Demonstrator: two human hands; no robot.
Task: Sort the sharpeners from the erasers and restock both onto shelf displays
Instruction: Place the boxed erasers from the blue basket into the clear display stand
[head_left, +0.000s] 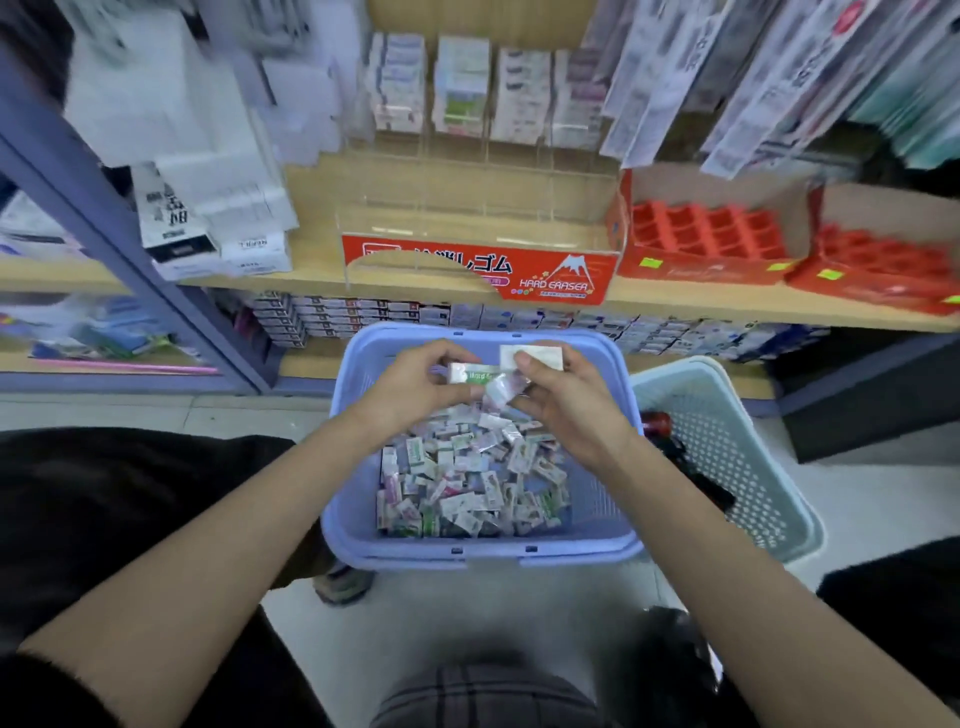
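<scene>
My hands meet above the lilac basket (467, 558) and its loose heap of wrapped erasers (467, 483). My left hand (410, 387) pinches a green-labelled eraser (475, 375). My right hand (566, 400) pinches a white eraser (540, 356) under the thumb. A smaller wrapped piece (498, 389) sits between them; I cannot tell which hand holds it. Behind, the clear eraser display (478, 270) stands on the wooden shelf (311, 260). A teal basket (753, 467) sits just beside, on my right.
</scene>
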